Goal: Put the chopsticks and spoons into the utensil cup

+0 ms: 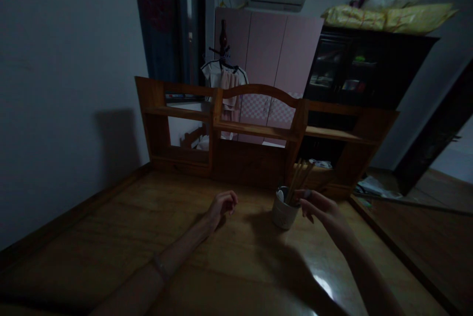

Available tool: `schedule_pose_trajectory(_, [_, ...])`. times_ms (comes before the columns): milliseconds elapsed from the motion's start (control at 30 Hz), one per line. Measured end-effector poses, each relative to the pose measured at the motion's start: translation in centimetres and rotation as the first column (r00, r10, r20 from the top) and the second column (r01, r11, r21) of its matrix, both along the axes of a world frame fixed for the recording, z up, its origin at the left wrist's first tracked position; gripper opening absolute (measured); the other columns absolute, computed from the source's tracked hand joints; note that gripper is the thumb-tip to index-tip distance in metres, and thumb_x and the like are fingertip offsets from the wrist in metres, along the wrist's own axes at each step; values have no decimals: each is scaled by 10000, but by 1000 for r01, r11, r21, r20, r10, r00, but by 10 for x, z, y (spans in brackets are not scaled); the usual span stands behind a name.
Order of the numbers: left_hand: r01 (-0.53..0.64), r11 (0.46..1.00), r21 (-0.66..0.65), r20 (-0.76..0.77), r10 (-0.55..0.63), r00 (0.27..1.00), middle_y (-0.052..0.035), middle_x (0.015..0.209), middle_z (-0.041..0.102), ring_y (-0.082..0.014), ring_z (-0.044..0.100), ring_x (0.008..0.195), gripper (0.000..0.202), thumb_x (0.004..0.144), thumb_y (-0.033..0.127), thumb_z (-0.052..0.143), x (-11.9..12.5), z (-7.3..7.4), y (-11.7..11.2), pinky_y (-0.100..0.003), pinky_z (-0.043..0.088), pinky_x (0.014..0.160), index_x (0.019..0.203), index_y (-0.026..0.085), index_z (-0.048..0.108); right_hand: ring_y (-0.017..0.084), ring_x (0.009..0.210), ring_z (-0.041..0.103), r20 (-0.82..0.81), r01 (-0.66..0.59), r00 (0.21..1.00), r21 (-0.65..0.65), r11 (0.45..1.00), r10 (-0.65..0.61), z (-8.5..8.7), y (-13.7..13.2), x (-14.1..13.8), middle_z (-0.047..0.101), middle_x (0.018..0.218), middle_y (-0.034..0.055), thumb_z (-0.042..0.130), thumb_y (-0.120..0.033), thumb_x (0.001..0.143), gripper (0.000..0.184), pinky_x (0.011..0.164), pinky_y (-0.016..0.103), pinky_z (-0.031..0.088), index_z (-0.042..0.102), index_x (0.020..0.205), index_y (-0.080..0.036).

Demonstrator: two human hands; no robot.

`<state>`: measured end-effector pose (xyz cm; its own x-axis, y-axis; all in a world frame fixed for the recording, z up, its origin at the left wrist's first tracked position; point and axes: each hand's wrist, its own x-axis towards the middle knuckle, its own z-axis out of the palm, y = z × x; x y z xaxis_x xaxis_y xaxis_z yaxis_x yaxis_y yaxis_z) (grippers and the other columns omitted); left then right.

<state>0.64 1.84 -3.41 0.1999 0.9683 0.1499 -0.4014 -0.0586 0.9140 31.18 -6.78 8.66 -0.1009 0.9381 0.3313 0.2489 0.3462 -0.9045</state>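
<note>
Above the wooden desktop (236,266), my left hand (220,206) is held with its fingers curled in loosely, and nothing shows in them. Farther right stands a small pale bucket (284,215) with several thin wooden sticks (300,178) leaning up out of it. A whitish object (280,194) pokes out beside the sticks; its kind is unclear. My right hand (320,210) is at the bucket's right rim, fingers stretched toward the sticks and apart. A small grey band or object (308,193) shows at one finger. Dim light hides whether the fingertips touch a stick.
A wooden shelf unit (254,131) runs along the desk's back edge. A white wall (66,84) borders the left side. Behind are pink cabinets (266,50), clothes on a rack (225,77), and a dark cabinet (384,69) topped with yellow bags (388,17).
</note>
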Motion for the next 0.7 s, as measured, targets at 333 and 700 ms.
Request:
schedule_pose_trajectory(333, [6, 1000, -5, -8, -6, 1000, 2, 560, 518, -83, 448, 461, 93, 628, 206, 545, -1, -1, 1, -193, 333, 432, 615, 138, 606, 133, 534, 555, -46, 104, 994, 81, 991, -101, -4, 0, 3, 661, 818, 70, 657, -504, 792, 538, 415, 240, 444, 607, 1199, -157])
schedule_pose_trajectory(700, [1, 1000, -12, -13, -1, 1000, 8, 562, 510, -81, 447, 460, 82, 636, 207, 549, 0, -1, 1, -182, 312, 415, 631, 142, 599, 79, 441, 451, 34, 359, 921, 313, 880, -388, 0, -9, 12, 693, 986, 82, 596, -436, 876, 380, 394, 235, 414, 629, 1172, -199])
